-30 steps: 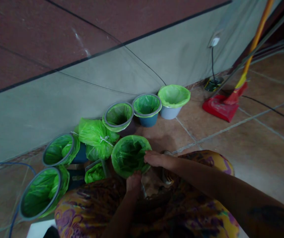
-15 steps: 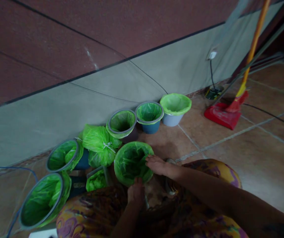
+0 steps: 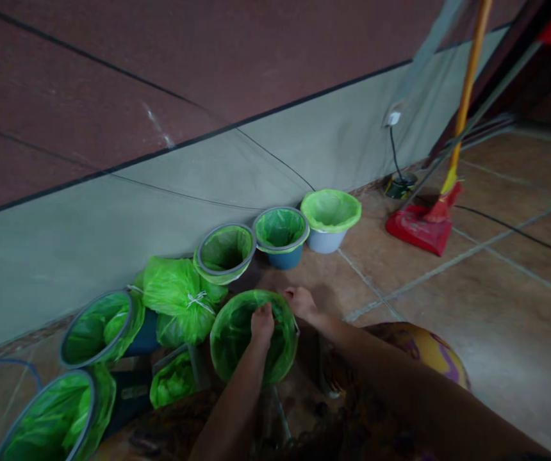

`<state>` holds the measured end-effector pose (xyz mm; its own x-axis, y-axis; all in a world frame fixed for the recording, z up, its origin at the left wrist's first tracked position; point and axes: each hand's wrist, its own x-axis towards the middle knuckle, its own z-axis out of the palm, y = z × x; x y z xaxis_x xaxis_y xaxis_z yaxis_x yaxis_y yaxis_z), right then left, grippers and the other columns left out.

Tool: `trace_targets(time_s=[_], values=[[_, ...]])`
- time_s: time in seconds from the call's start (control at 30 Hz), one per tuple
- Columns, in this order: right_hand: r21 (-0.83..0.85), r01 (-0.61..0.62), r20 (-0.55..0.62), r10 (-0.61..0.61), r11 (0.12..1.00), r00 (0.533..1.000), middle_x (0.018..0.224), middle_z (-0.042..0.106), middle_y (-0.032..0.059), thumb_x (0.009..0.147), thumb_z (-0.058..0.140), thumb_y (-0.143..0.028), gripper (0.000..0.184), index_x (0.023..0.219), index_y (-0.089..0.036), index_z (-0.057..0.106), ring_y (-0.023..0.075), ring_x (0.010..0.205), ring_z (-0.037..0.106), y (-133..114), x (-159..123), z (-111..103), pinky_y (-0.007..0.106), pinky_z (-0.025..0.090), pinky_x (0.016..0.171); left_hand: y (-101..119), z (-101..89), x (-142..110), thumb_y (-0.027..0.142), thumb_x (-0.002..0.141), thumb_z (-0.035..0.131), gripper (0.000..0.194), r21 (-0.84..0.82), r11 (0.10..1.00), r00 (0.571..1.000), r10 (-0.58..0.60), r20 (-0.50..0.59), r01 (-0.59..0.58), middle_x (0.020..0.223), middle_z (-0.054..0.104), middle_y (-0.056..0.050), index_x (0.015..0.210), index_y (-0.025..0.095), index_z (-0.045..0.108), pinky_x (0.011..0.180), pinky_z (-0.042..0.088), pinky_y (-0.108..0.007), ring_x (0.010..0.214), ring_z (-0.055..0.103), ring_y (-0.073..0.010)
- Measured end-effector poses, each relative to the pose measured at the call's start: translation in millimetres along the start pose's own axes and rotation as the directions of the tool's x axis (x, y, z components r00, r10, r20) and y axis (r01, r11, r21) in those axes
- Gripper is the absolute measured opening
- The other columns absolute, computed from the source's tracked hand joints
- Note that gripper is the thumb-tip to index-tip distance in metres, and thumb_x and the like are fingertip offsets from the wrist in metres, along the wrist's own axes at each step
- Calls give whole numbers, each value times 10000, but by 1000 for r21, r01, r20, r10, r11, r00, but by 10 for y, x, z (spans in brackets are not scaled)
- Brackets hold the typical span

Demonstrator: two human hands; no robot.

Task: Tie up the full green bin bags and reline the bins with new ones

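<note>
A small bin lined with a green plastic bag (image 3: 237,336) stands on the tiled floor right in front of me. My left hand (image 3: 262,322) reaches over its mouth with the fingers curled shut on the bag's edge near the far rim. My right hand (image 3: 299,301) is at the far right rim, its fingers closed on the green liner there. A tied, full green bag (image 3: 177,301) lies just left of the bin.
Several more green-lined bins line the grey wall (image 3: 112,218): three at the back (image 3: 280,235) and two at the left (image 3: 95,328). A red dustpan with a yellow-handled broom (image 3: 422,224) stands at the right. A cable runs from a wall socket (image 3: 393,118).
My left hand has gone from the near rim across the bin's mouth to the far side. My right hand has slid along the rim farther back. The camera has tilted slightly.
</note>
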<state>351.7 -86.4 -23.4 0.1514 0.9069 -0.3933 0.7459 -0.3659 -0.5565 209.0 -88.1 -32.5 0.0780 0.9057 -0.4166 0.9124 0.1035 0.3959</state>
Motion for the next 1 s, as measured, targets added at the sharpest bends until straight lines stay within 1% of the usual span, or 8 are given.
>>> trace_targets(time_s=[0.13, 0.23, 0.3, 0.4, 0.53, 0.7, 0.87, 1.0], values=[[-30, -11, 92, 14, 999, 996, 1101, 725, 153, 984, 401, -293, 369, 1114, -135, 709, 213, 1015, 682, -40, 4, 261, 244, 471, 816, 41, 80, 289, 402, 1005, 301, 510, -154, 985, 997, -79, 14, 80, 787, 752, -81, 892, 153, 732, 623, 521, -250, 678, 710, -165], [-57, -15, 136, 22, 998, 990, 1101, 713, 189, 990, 394, -287, 372, 1189, -103, 648, 249, 1048, 674, -55, -21, 389, 283, 473, 825, 31, 144, 432, 340, 926, 496, 311, -201, 972, 992, -124, -1, 121, 757, 744, -76, 844, 159, 735, 650, 512, -249, 736, 715, -185], [-72, -31, 145, 41, 997, 989, 1088, 711, 201, 986, 387, -245, 379, 1271, -84, 578, 270, 1034, 679, -46, -48, 457, 313, 480, 815, 3, 172, 493, 287, 883, 547, 227, -223, 965, 989, -145, -18, 137, 787, 748, -73, 858, 160, 734, 672, 508, -247, 780, 715, -189], [-107, -42, 164, 60, 993, 985, 1083, 710, 199, 966, 358, -148, 441, 1392, -81, 451, 280, 1040, 674, -21, -85, 556, 340, 482, 823, -55, 185, 544, 252, 861, 556, 193, -254, 958, 988, -149, -37, 135, 838, 753, -66, 870, 169, 729, 716, 504, -247, 822, 709, -181], [-191, -7, 115, 30, 982, 993, 1252, 639, 188, 922, 332, -58, 592, 1507, -133, 289, 262, 1172, 601, 1, -111, 669, 333, 473, 874, -150, 180, 556, 206, 847, 554, 164, -297, 947, 989, -145, -42, 126, 875, 753, -65, 839, 172, 714, 773, 497, -254, 861, 700, -179], [-174, -6, 89, 21, 985, 996, 1324, 588, 189, 931, 434, -186, 657, 1547, -134, 213, 286, 1204, 569, -2, -143, 711, 364, 455, 928, -263, 167, 540, 198, 875, 509, 196, -389, 909, 985, -170, -20, 149, 864, 746, -98, 798, 158, 684, 730, 510, -266, 814, 707, -189], [-53, -16, -5, 16, 998, 1000, 1339, 581, 209, 963, 426, -441, 679, 1527, -92, 282, 319, 1194, 575, -76, -122, 573, 397, 441, 956, -237, 136, 549, 353, 978, 347, 375, -536, 826, 981, -194, 24, 177, 877, 741, -89, 854, 166, 648, 604, 528, -250, 691, 703, -155], [40, -27, -99, 31, 999, 995, 1276, 646, 149, 1026, 257, -335, 480, 1332, -136, 570, 241, 1169, 605, -115, 46, 385, 322, 424, 974, -143, 133, 551, 414, 914, 512, 299, -660, 707, 962, -256, 95, 253, 735, 702, -55, 757, 178, 607, 553, 528, -257, 608, 677, -154]])
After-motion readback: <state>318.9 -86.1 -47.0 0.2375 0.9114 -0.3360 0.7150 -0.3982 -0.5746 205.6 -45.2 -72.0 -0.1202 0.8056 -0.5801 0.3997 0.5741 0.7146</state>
